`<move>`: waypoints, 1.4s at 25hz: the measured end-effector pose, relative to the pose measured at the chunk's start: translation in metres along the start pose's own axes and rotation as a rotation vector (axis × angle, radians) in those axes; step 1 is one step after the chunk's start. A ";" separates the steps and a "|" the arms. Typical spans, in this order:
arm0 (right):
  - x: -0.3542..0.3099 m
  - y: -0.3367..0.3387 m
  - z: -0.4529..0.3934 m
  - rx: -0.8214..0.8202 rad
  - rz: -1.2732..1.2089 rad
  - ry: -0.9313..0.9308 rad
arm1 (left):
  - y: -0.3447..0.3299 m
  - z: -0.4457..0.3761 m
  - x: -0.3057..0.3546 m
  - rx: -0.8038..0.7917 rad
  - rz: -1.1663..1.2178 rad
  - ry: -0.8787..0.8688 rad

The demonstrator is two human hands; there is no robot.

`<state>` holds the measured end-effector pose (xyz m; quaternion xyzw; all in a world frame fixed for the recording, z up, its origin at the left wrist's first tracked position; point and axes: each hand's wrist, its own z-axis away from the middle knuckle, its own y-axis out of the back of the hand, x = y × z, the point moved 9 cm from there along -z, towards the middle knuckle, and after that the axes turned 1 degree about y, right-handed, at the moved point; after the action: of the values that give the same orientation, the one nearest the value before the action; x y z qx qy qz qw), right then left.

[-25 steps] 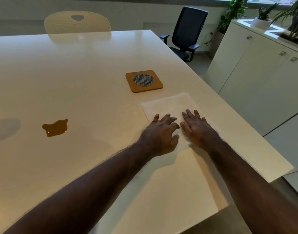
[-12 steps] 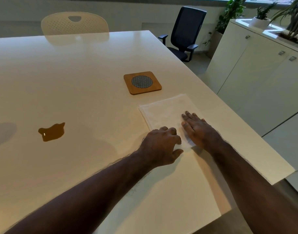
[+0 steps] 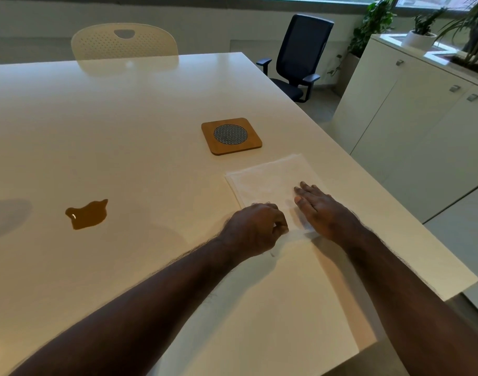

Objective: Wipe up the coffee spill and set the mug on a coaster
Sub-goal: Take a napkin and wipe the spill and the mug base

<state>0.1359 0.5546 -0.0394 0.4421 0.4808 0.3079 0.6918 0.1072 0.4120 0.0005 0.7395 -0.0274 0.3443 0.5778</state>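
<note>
On the left of the white desk (image 3: 124,118) sits the brown coffee spill (image 3: 87,214), well apart from everything. Further right, the wooden coaster (image 3: 231,135) lies just beyond the white cloth (image 3: 270,183). At the cloth's near edge, the left hand (image 3: 255,229) curls its fingers, pinching the fabric. Beside it, the right hand (image 3: 323,210) lies flat on the cloth, fingers straight and together. No mug shows.
</note>
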 end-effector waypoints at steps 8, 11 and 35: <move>-0.037 0.054 0.019 0.123 -0.101 0.147 | 0.037 -0.007 -0.026 0.179 0.260 0.203; -0.042 0.064 0.019 0.135 -0.011 0.141 | 0.059 -0.010 -0.033 0.272 0.305 0.220; -0.096 0.193 0.046 0.769 -0.002 0.436 | 0.125 -0.006 -0.087 0.672 0.472 0.226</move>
<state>0.1460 0.5393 0.1798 0.5917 0.6954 0.1922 0.3597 -0.0161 0.3448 0.0584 0.8177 -0.0186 0.5359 0.2094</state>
